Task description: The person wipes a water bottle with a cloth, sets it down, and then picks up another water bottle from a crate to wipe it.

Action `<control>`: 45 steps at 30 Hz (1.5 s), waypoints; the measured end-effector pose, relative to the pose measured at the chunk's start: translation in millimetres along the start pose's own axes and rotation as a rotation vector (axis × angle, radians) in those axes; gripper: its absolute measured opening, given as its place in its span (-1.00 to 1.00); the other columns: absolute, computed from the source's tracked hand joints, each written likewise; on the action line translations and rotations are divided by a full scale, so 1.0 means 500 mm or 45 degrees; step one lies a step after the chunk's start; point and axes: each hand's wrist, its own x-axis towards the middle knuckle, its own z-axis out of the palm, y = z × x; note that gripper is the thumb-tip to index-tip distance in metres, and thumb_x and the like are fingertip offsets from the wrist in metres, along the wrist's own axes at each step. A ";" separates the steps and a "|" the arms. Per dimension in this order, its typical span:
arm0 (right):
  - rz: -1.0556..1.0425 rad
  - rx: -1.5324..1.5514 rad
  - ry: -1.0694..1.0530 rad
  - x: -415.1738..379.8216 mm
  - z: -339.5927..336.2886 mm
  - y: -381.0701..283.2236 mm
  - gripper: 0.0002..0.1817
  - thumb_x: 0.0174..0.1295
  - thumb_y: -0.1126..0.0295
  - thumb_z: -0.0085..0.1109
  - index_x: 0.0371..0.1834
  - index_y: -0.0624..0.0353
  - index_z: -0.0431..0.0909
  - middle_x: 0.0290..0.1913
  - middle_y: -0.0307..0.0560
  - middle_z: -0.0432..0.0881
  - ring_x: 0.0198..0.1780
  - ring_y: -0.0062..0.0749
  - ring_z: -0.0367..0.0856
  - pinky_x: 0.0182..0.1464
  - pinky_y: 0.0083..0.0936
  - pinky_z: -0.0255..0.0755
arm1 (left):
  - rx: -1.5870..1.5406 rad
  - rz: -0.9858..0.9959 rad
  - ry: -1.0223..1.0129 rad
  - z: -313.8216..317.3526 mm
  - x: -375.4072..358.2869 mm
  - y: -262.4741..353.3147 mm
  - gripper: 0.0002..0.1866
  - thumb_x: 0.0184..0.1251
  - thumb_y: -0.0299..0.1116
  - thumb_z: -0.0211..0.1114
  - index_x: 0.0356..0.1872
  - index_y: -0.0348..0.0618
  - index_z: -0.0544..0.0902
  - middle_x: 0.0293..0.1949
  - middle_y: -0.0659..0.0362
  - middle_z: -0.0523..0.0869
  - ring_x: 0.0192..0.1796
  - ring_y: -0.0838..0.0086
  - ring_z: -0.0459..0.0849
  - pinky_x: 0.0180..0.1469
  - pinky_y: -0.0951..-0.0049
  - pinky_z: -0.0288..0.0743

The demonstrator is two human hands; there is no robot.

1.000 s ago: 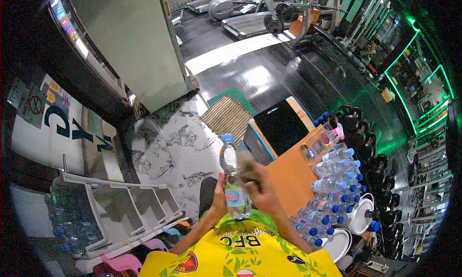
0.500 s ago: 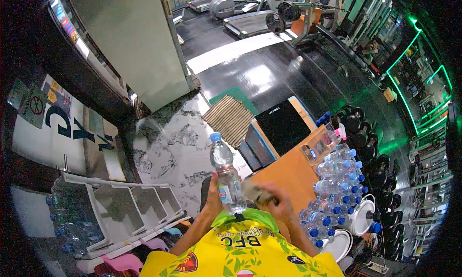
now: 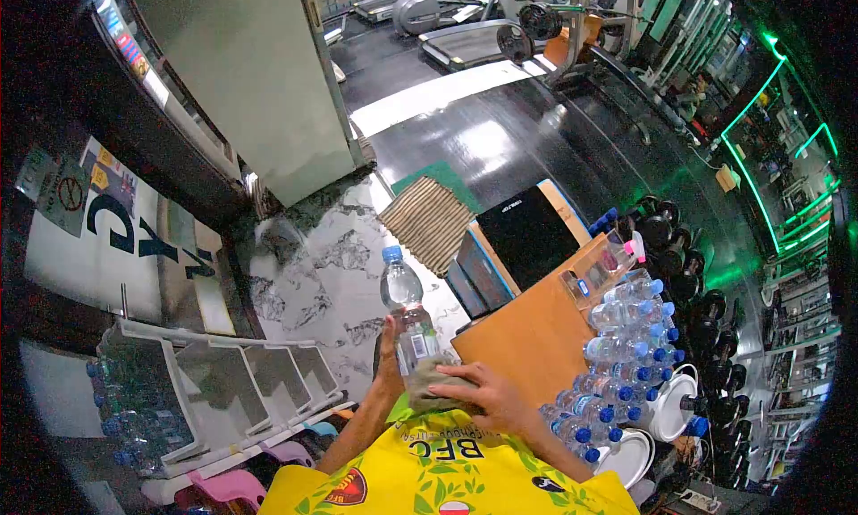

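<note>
A clear plastic water bottle (image 3: 404,287) with a blue cap stands upright in front of my yellow shirt. My left hand (image 3: 387,363) is wrapped round its left side. Pressed against the lower right of the bottle is a grey-green cloth (image 3: 433,375), bunched under the fingers of my right hand (image 3: 478,393). The cloth covers the bottle's lower part, so its base is hidden. A label with a barcode shows just above the cloth.
Several blue-capped bottles (image 3: 617,345) stand on the right beside an orange-brown desk (image 3: 509,358) with a black screen (image 3: 527,238). White shelves (image 3: 219,385) are at lower left. A striped mat (image 3: 427,224) lies on the marble floor, and dumbbells (image 3: 684,269) line the right.
My right hand has brought the cloth left onto the bottle's lower side. The bottle has shifted slightly left and turned, so a barcode now shows on its label.
</note>
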 end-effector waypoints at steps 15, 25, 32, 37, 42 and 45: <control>-0.067 -0.522 0.176 0.041 0.058 0.004 -0.29 -0.23 0.55 0.30 0.13 -0.28 0.51 0.24 -0.18 0.37 0.17 -0.16 0.31 0.24 -0.28 0.25 | -0.269 -0.100 -0.133 -0.037 0.023 -0.013 -0.24 0.29 0.35 -0.27 0.09 -0.17 0.44 -0.06 0.03 0.60 -0.07 0.26 0.60 -0.02 0.26 0.53; 0.115 0.680 0.638 0.000 0.144 0.123 -0.50 0.10 0.60 0.12 0.16 0.06 0.39 0.29 0.05 0.29 0.30 -0.15 0.28 0.27 -0.34 0.20 | 0.141 0.434 0.132 0.025 0.018 0.013 -0.53 0.27 0.01 0.14 -0.03 -0.20 0.47 -0.17 0.05 0.63 -0.23 0.36 0.63 -0.28 0.30 0.62; 0.574 1.674 0.747 0.008 0.168 0.183 -0.61 0.39 0.38 -0.25 0.24 0.21 0.27 0.21 -0.03 0.40 0.23 -0.32 0.35 0.24 -0.41 0.27 | 0.171 0.608 0.263 0.048 0.016 0.006 -0.54 0.21 -0.16 0.30 0.01 -0.24 0.46 -0.17 0.05 0.65 -0.19 0.28 0.69 -0.22 0.30 0.63; 0.541 1.358 0.347 0.003 0.141 0.128 -0.61 0.35 0.31 -0.22 0.20 0.20 0.32 0.18 -0.02 0.43 0.15 -0.32 0.45 0.15 -0.34 0.40 | 0.197 0.574 0.139 0.044 0.013 -0.003 -0.52 0.19 -0.14 0.33 0.01 -0.23 0.45 -0.09 0.04 0.63 -0.16 0.27 0.68 -0.13 0.29 0.61; 0.843 2.873 0.255 0.006 0.143 0.163 -0.62 0.37 0.29 -0.23 0.15 0.23 0.35 0.09 0.06 0.51 0.03 -0.18 0.56 0.00 -0.35 0.57 | 0.807 0.888 0.174 -0.006 0.026 -0.025 -0.30 0.05 -0.21 0.45 0.14 -0.26 0.28 -0.01 0.04 0.57 -0.06 0.31 0.63 0.02 0.30 0.52; 1.118 2.713 0.503 0.017 0.141 0.162 -0.63 0.38 0.30 -0.27 0.13 0.24 0.36 0.01 0.14 0.55 -0.03 -0.12 0.61 -0.19 -0.41 0.66 | 0.947 1.130 0.064 0.033 0.010 -0.024 -0.29 0.05 -0.22 0.44 0.17 -0.24 0.26 0.02 0.04 0.53 -0.01 0.31 0.60 0.07 0.29 0.50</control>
